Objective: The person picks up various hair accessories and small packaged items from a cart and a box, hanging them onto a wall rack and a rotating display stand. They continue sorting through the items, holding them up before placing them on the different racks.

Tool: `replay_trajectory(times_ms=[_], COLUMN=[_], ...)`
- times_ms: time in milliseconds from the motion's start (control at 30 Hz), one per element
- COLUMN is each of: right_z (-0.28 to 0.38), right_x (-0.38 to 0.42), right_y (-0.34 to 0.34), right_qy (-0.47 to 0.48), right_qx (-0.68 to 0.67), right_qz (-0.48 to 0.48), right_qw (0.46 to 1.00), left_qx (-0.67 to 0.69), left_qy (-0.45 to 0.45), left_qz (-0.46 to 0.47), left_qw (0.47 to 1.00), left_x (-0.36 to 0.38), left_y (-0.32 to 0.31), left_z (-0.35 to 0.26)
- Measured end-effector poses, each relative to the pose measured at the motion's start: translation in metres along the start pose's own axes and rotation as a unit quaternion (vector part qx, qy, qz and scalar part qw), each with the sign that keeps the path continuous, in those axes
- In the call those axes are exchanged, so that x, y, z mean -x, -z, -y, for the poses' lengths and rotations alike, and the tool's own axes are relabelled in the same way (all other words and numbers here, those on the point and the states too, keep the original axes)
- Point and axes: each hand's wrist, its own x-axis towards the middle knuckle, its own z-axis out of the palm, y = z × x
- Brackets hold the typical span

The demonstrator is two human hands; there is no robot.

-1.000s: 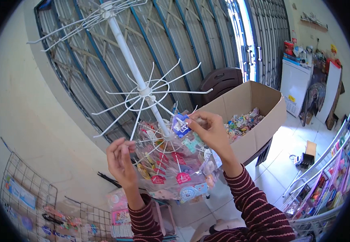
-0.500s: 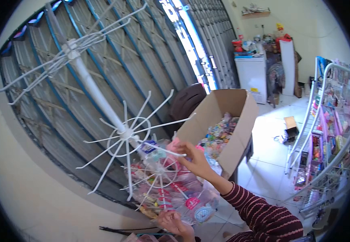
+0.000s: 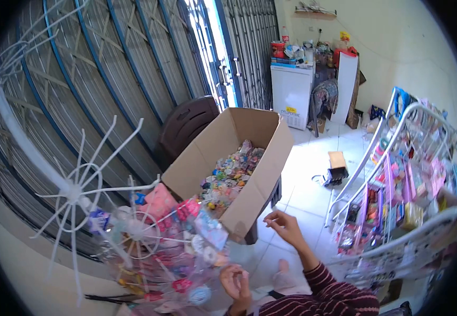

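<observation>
A white stand with curved hooks (image 3: 74,192) rises at the left, its lower tier hung with pink and clear plastic packets (image 3: 173,247). My left hand (image 3: 234,282) is beside the lower right edge of these packets, its fingers curled and apart, with nothing visible in them. My right hand (image 3: 285,228) is in the air near the lower corner of a cardboard box (image 3: 262,184), fingers apart and bent, holding nothing that I can see. Inside the box lies a heap of small colourful wrapped items (image 3: 232,174).
A metal folding gate (image 3: 128,68) runs behind the stand. A brown plastic chair (image 3: 186,124) is behind the box. At the right stands a white wire rack (image 3: 391,184) of goods. Farther back are a white freezer (image 3: 291,95) and a small box on the floor (image 3: 337,160).
The view has turned right, so the stand appears farther left. My right hand has left the stand's hooks and moved right, past the box corner. A foot now shows below.
</observation>
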Motion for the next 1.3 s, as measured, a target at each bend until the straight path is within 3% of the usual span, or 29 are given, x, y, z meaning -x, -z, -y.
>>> replay_trajectory(times_ms=[67, 300, 433, 633, 900, 1000, 1067, 1133, 1233, 1300], right_z=[-0.002, -0.017, -0.049, -0.091, -0.099, -0.08, -0.065, -0.051, -0.068, -0.083], right_x=[-0.008, -0.043, -0.063, -0.101, -0.23, -0.295, -0.343, -0.385, -0.453, -0.497], right_y=[0.021, 0.127, 0.168, 0.171, 0.136, 0.13, 0.122, 0.113, 0.091, 0.068], right_qy=[-0.011, -0.045, -0.087, -0.135, -0.041, 0.002, 0.103, 0.079, 0.128, 0.162], right_qx=[0.019, 0.062, 0.075, 0.028, -0.013, 0.062, 0.105, 0.116, 0.184, 0.216], right_qz=[-0.005, -0.02, -0.015, -0.021, -0.005, 0.037, 0.083, 0.16, 0.292, 0.349], right_qw=[1.0, 0.997, 0.993, 0.99, 0.999, 0.997, 0.986, 0.977, 0.93, 0.897], left_qx=[-0.016, -0.03, -0.056, -0.177, -0.177, -0.288, -0.311, -0.333, -0.364, -0.341], left_qy=[-0.03, -0.026, -0.031, -0.007, 0.021, -0.017, 0.006, 0.022, 0.009, 0.071], left_qz=[0.032, -0.004, -0.07, -0.144, -0.169, -0.112, -0.061, -0.051, -0.024, -0.014], left_qw=[0.999, 0.999, 0.995, 0.974, 0.969, 0.951, 0.949, 0.941, 0.931, 0.937], left_x=[-0.016, -0.074, -0.11, -0.164, -0.251, -0.281, -0.297, -0.304, -0.308, -0.313], left_y=[-0.025, -0.106, -0.106, -0.081, -0.118, -0.136, -0.146, -0.157, -0.172, -0.183], left_z=[0.021, 0.067, 0.102, 0.129, 0.15, 0.148, 0.151, 0.156, 0.165, 0.17])
